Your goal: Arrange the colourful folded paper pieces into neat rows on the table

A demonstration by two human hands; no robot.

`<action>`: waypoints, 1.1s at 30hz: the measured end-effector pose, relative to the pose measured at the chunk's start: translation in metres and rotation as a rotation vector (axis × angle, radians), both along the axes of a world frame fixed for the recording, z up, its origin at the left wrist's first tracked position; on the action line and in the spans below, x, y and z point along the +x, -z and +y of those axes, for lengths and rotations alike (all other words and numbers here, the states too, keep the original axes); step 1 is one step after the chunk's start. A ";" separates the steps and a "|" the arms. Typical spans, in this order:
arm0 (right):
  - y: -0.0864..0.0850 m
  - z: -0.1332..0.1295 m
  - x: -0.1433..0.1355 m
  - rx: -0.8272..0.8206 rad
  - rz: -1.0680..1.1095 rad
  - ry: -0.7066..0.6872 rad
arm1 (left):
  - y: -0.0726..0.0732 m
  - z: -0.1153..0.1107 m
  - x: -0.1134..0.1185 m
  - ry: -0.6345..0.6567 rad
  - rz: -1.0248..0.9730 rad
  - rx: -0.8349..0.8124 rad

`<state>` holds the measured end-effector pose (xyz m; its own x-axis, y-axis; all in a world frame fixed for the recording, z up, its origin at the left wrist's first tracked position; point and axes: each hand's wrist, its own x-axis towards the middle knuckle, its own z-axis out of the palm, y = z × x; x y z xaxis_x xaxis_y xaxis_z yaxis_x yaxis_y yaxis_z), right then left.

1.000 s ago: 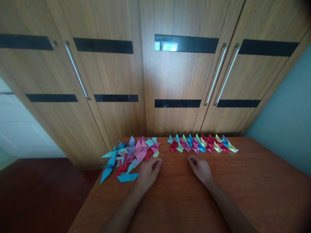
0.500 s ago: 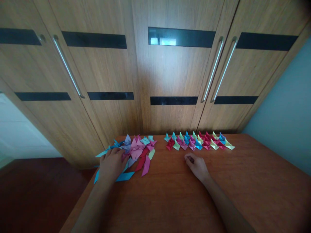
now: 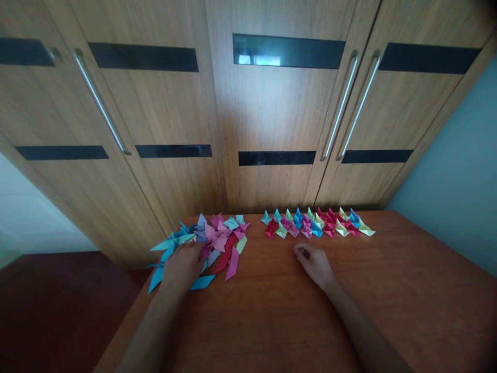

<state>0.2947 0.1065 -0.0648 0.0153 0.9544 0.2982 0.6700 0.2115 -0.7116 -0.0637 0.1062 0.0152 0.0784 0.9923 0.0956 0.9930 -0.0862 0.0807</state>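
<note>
My left hand (image 3: 183, 265) lies over a loose pile of folded paper pieces (image 3: 217, 235) at the left of the table. Its fingers reach forward among the pieces, loosely apart, and the tips are partly hidden. Blue flat strips, such as a blue paper strip (image 3: 202, 282), show around the hand, along with pink, red, purple and pale green ones. My right hand (image 3: 315, 263) rests on the table with its fingers curled in, and no paper shows in it. Beyond it stand two rows of small pointed origami pieces (image 3: 306, 229) in several colours.
The brown wooden table (image 3: 264, 321) ends at the left in a slanting edge above a dark floor (image 3: 58, 311). A wooden wardrobe (image 3: 272, 186) with long metal handles stands right behind the table. At the right is a pale blue wall (image 3: 458, 186).
My left hand has shifted slightly to the right over the pile, baring more blue pieces on its left. My right hand stays where it was. The view has tilted a little.
</note>
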 end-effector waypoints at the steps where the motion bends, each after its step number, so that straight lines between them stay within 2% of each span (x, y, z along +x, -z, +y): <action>1: 0.000 0.000 0.000 0.003 -0.002 0.000 | 0.000 0.000 0.002 0.025 0.013 0.014; 3: 0.000 0.000 0.000 0.007 -0.002 0.000 | 0.000 0.000 0.004 0.064 0.039 0.035; 15: -0.001 0.000 0.000 0.000 -0.012 -0.009 | -0.002 0.000 0.009 0.076 -0.054 0.067; 24: 0.004 0.002 0.001 0.003 -0.019 -0.008 | -0.003 0.004 0.006 0.260 -0.164 0.482; 27: 0.004 0.002 0.001 0.007 -0.014 -0.002 | -0.002 0.000 0.018 0.302 -0.312 0.577; 29: 0.004 0.001 0.000 0.002 0.004 -0.004 | 0.001 -0.006 0.033 0.315 -0.436 0.585; 31: 0.000 -0.002 -0.002 -0.009 0.051 -0.024 | 0.005 -0.014 0.053 0.342 -0.565 0.532; 33: -0.006 -0.009 -0.005 -0.034 0.139 -0.088 | 0.009 -0.024 0.074 0.381 -0.685 0.411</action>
<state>0.2894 0.0976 -0.0589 -0.0301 0.9633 0.2669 0.5445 0.2397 -0.8038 0.0106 0.0822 0.0058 0.1907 0.7872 0.5864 0.6357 -0.5542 0.5373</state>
